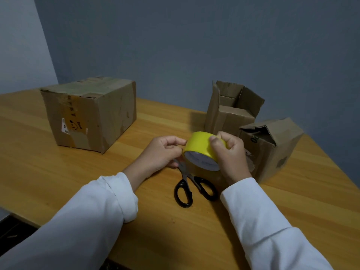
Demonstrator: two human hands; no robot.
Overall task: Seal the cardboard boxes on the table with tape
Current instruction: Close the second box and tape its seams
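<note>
Above the scissors (191,185), my right hand (229,152) grips the tape (202,151); my left hand (165,152), at nine o'clock, pinches its edge.

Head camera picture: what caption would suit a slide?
Both hands grip a yellow tape roll above scissors, three cardboard boxes waiting.

At frame centre, the right hand (228,152) grips a yellow tape roll (201,150) held above the wooden table (58,182), while the left hand (162,152) pinches at its left edge. Black-handled scissors (191,187) lie below them. A large closed cardboard box (89,114) sits at left; an open-flapped box (231,108) and a crumpled box (272,147) stand at right.
</note>
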